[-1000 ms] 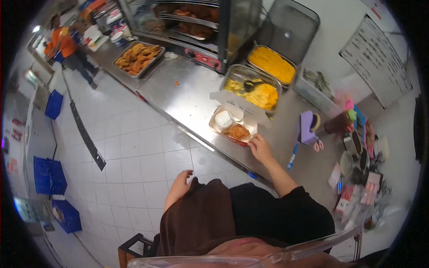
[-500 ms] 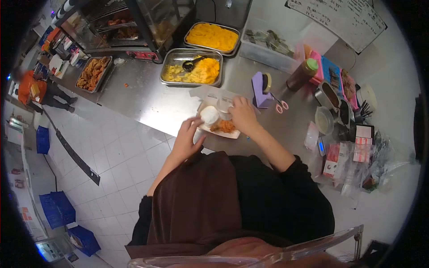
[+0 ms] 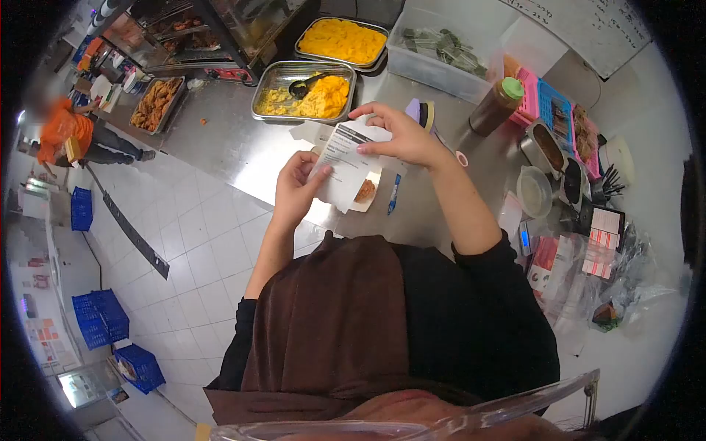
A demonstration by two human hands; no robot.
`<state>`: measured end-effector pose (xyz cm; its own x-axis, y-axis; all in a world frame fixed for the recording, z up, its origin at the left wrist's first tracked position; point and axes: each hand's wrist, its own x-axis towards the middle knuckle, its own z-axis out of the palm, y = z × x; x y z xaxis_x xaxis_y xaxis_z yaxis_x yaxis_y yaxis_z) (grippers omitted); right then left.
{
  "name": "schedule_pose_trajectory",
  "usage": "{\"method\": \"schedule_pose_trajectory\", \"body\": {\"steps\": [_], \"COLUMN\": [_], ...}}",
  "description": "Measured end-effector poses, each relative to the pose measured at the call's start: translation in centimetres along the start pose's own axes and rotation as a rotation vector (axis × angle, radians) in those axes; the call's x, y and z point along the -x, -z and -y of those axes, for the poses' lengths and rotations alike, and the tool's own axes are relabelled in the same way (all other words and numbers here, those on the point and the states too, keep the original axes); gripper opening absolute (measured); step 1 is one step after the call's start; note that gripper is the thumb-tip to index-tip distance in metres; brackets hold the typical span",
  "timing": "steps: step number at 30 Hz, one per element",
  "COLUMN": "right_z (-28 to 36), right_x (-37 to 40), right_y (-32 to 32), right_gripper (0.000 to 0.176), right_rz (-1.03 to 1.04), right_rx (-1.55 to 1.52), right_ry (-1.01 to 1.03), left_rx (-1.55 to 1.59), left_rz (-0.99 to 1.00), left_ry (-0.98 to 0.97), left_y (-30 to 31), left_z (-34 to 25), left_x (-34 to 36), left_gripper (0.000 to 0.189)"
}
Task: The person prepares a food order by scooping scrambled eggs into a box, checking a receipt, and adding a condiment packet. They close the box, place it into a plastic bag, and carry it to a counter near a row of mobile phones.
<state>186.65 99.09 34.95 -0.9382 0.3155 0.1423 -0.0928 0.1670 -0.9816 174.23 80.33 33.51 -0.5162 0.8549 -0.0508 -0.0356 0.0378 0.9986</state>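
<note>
A white printed paper slip (image 3: 343,167) is held up between my two hands, above an open food box (image 3: 374,192) on the steel counter. My left hand (image 3: 298,187) pinches its left edge with thumb and fingers. At the slip's upper right, my right hand (image 3: 401,138) grips the corner between thumb and fingers. Orange-brown food (image 3: 365,191) shows in the box past the slip's lower right edge; the rest of the contents is hidden behind the paper. A blue pen (image 3: 394,195) lies just right of the box.
Behind the box are a tray of yellow food with a black spoon (image 3: 316,97), another yellow tray (image 3: 343,41) and a clear bin (image 3: 439,62). A green-capped bottle (image 3: 496,108) stands right. A person in orange (image 3: 65,132) is at far left, beyond a tray of fried food (image 3: 157,105).
Both hands have left the box's contents and now hold the paper slip over it. The pen has come into view. The person in orange has shifted, with an arm now extended.
</note>
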Motion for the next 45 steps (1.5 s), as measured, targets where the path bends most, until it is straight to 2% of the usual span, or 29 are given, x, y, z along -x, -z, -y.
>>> {"method": "schedule_pose_trajectory", "body": {"steps": [1, 2, 4, 6, 10, 14, 16, 22, 25, 28, 32, 34, 36, 38, 40, 42, 45], "right_z": [-0.4, -0.6, 0.2, 1.1, 2.6, 3.6, 3.6, 2.6, 2.0, -0.5, -6.5, -13.0, -14.3, -18.8, -18.4, -25.3, -25.8], "right_x": [0.1, 0.2, 0.2, 0.0, -0.4, -0.9, -1.2, -2.9, -4.2, -6.7, -10.8, -13.1, -13.6, -14.4, -14.6, -15.2, -14.4], "right_y": [-0.4, -0.6, -0.8, -1.0, -1.7, -2.6, -2.9, -3.3, -1.5, 2.1, 10.3, 16.9, 21.5, 27.9, 30.2, 38.3, 38.2], "right_gripper": [0.049, 0.050, 0.053, 0.053, 0.054, 0.052, 0.052, 0.049, 0.045, 0.040, 0.027, 0.026, 0.029, 0.034, 0.036, 0.044, 0.054], "right_rz": [-0.043, -0.082, -0.170, -0.176, -0.162, -0.160, -0.169, -0.149, -0.133, -0.197, -0.435, -0.628, -0.721, -0.712, -0.650, -0.498, -0.542], "right_rx": [-0.064, -0.048, -0.014, -0.103, -0.186, -0.283, -0.249, -0.268, -0.187, -0.135, 0.181, 0.629, 1.121, 1.176, 1.162, 0.773, 0.990], "right_ry": [0.026, 0.019, 0.007, 0.030, 0.042, 0.046, 0.064, 0.018, -0.047, -0.023, -0.168, 0.026, -0.055, -0.150, -0.492, -0.712, -0.734], "left_rx": [0.078, 0.069, 0.110, 0.119, 0.160, 0.107, 0.024, 0.067, 0.027, 0.035, -0.020, -0.019, 0.010, -0.023, -0.067, -0.014, 0.088], "left_rz": [-0.015, 0.060, 0.106, 0.196, 0.293, 0.308, 0.333, 0.344, 0.310, 0.267, 0.221, 0.187, 0.153, 0.118, 0.089, 0.064, 0.035], "left_ry": [0.034, 0.044, 0.017, -0.009, -0.098, -0.169, -0.174, -0.089, -0.093, -0.137, -0.150, -0.125, -0.082, -0.049, -0.020, 0.015, 0.081], "left_y": [0.1, 0.8, 0.2, 0.3, 1.0, 1.8, 2.5, 3.5, 3.6, 4.0, 4.5, 4.6, 4.7, 5.0, 5.2, 5.2, 4.8], "left_z": [-0.3, 0.0, -1.4, -2.1, -2.3, -3.2, -2.9, -3.0, -3.6, -3.3, -3.7, -3.9, -3.8, -3.6, -3.3, -2.9, -2.2], "left_x": [0.2, 0.2, 1.0, 1.7, 2.3, 2.6, 2.4, 2.4, 2.1, 1.6, 0.8, 0.3, -0.3, -1.3, -2.4, -3.7, -5.3], "left_gripper": [0.021, 0.035, 0.043, 0.056, 0.062, 0.063, 0.064, 0.068, 0.068, 0.067, 0.068, 0.068, 0.068, 0.068, 0.068, 0.070, 0.071]}}
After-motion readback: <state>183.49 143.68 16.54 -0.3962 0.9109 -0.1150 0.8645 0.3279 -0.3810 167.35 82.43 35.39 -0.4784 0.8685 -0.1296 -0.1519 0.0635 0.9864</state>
